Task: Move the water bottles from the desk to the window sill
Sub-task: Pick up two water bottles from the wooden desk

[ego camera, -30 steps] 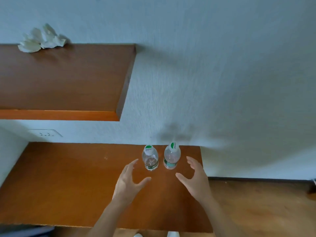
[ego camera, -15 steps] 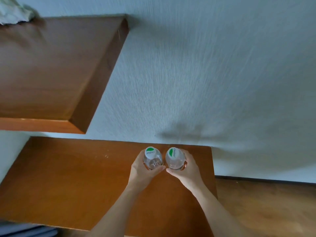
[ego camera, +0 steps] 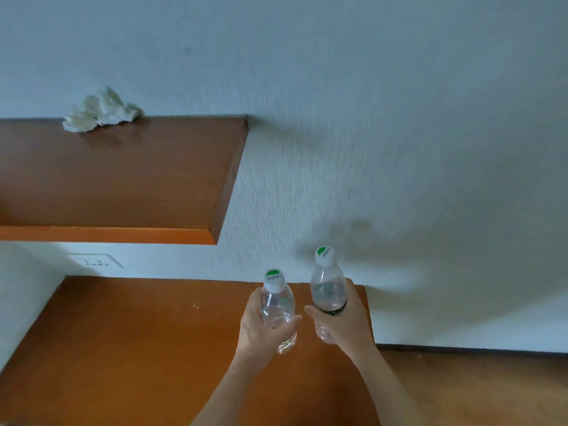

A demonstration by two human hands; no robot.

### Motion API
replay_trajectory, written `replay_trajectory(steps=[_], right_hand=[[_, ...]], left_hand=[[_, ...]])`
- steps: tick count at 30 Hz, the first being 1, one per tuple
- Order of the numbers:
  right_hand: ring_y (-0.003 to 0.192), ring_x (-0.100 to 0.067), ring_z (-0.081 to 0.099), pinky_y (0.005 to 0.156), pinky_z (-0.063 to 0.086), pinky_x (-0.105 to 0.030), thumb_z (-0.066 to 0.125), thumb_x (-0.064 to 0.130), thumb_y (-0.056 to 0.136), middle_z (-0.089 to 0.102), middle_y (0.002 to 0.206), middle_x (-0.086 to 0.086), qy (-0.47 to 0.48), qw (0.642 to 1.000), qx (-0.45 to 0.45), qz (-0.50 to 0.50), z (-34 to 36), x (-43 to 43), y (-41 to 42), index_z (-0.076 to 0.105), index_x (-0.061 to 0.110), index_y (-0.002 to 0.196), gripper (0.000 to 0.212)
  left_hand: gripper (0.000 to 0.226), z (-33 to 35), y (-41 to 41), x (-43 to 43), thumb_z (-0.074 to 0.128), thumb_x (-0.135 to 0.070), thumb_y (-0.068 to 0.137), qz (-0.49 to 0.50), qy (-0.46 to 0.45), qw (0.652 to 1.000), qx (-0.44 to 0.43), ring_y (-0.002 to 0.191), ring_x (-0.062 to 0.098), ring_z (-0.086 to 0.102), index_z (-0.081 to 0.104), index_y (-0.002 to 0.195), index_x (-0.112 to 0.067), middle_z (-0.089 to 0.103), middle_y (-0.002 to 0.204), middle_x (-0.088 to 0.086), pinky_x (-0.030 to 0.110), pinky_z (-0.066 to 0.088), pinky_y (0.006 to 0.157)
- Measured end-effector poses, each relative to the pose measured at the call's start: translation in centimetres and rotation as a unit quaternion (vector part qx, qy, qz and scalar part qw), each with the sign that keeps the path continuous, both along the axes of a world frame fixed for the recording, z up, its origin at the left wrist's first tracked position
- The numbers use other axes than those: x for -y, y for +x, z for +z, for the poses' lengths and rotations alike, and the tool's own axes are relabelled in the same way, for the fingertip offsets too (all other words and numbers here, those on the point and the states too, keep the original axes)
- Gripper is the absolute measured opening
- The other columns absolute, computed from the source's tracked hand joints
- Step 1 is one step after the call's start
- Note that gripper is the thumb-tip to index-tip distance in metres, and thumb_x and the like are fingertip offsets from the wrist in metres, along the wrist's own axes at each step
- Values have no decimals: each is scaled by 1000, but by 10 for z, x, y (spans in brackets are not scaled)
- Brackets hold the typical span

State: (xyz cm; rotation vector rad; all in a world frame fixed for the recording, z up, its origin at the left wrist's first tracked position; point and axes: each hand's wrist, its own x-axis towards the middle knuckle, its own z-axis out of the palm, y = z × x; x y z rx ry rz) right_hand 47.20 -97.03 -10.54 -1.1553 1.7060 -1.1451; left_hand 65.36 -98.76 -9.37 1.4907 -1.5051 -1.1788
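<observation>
I have both bottles in hand, one each. The left bottle [ego camera: 276, 305] sits in my left hand [ego camera: 261, 329], fingers wrapped round its middle; the right bottle [ego camera: 327, 290] is clamped the same way in my right hand [ego camera: 344, 321], a little higher. Both stand upright with their white-and-green caps up, close together but not touching, above the far right corner of the desk [ego camera: 123, 348]. Whether their bases are quite clear of the wood I can't tell for sure from this angle, though they look lifted. They are clear, thin plastic and appear full, so I judge them fairly heavy for their size, smooth, and likely to give if squeezed; holding at the waist near the label seems right. Beyond is the wall, a socket [ego camera: 95, 261], and a shelf [ego camera: 123, 179] with a crumpled white thing [ego camera: 100, 112]. No sill is in view.
</observation>
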Motion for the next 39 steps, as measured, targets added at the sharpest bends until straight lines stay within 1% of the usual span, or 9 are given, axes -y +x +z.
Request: replay_trajectory(steps=[3,7,11,15,20,26,30,34,39], right_hand=[[83,-2,65,68,52,-17,92,25,64,67,93,7,-19,1000,2,-18,32,-6,-1,55,30,103,54],[81,2,64,65,50,-11,92,25,64,69,90,11,-55,997,-1,-52,72,-16,-3,56,29,101,52],[85,6,64,67,48,-7,91,21,65,69,93,14,-76,995,-16,-64,93,-24,0,57,30,104,53],[87,5,64,67,49,-13,89,22,64,69,96,13,-76,996,-30,-43,97,-31,12,57,33,106,54],[88,-1,64,68,48,-13,90,23,63,68,95,13,-72,997,-22,1,96,-29,40,57,30,107,56],[86,1,66,70,50,-18,91,33,64,70,91,12,-84,986,-14,140,88,-21,93,57,32,105,53],[88,1,67,69,52,-16,91,32,66,71,94,12,-88,967,7,241,78,-24,134,57,29,111,56],[98,13,61,71,50,-5,88,33,70,66,107,18,-102,930,31,351,73,-39,187,50,33,125,67],[95,-5,67,75,59,-25,88,31,71,69,98,14,-88,862,53,496,65,-84,260,53,37,118,59]], left_hand=[[59,42,-15,-3,87,-47,59,4,-2,998,-55,95,-2,64,54,108,-39,66,100,-17,11,49,69],[44,87,-27,-4,87,-21,65,-24,-48,994,-90,88,-1,64,60,98,-29,67,91,-16,9,50,68],[45,108,-25,-9,82,-24,61,-43,-72,990,-115,87,5,67,60,100,-23,68,90,-12,13,52,71],[45,108,-12,-22,88,-14,66,-35,-82,990,-112,87,7,67,59,101,-16,69,90,-7,13,51,70],[42,105,21,-40,85,-17,67,1,-83,990,-114,86,11,68,59,100,-22,69,89,-5,22,55,74],[47,101,77,-66,82,-35,64,114,-128,981,-89,88,18,68,60,103,-22,69,92,-1,35,59,80],[51,94,116,-101,81,-40,65,227,-145,960,-79,92,20,68,57,109,-27,68,95,-3,29,58,77],[61,89,153,-157,79,-43,63,348,-155,922,-65,93,16,68,56,114,-20,67,95,-5,21,55,77],[58,83,198,-248,82,-37,62,497,-158,852,-46,90,18,69,59,113,-20,70,94,-3,33,56,82]])
